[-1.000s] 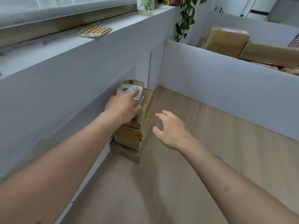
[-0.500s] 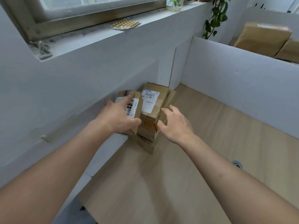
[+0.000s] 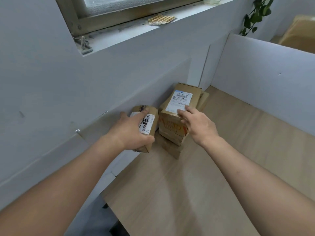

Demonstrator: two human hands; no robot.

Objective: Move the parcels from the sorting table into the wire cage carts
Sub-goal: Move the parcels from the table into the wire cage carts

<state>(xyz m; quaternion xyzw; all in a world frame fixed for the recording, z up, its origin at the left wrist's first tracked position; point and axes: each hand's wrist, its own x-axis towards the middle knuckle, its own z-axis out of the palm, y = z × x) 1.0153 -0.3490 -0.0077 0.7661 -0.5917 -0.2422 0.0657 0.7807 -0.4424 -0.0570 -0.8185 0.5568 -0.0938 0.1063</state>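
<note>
A small brown parcel (image 3: pixel 149 123) with a barcode label is lifted off the stack and held in my left hand (image 3: pixel 131 132), fingers and thumb wrapped round it. To its right stands a stack of brown parcels (image 3: pixel 172 133) on the wooden table (image 3: pixel 213 167), against the grey wall. The top parcel (image 3: pixel 183 101) of the stack carries a white shipping label. My right hand (image 3: pixel 198 125) lies on that top parcel, fingers spread over its near edge and side.
A white partition (image 3: pixel 264 79) borders the table on the right, with large brown boxes (image 3: pixel 300 34) behind it. A window sill above holds a blister pack of pills (image 3: pixel 161 19). A plant (image 3: pixel 255 14) hangs at the upper right. The table's near-left edge drops off at the bottom.
My left hand took the small parcel off the stack and drew it left and nearer to me. My right hand moved forward onto the labelled top parcel.
</note>
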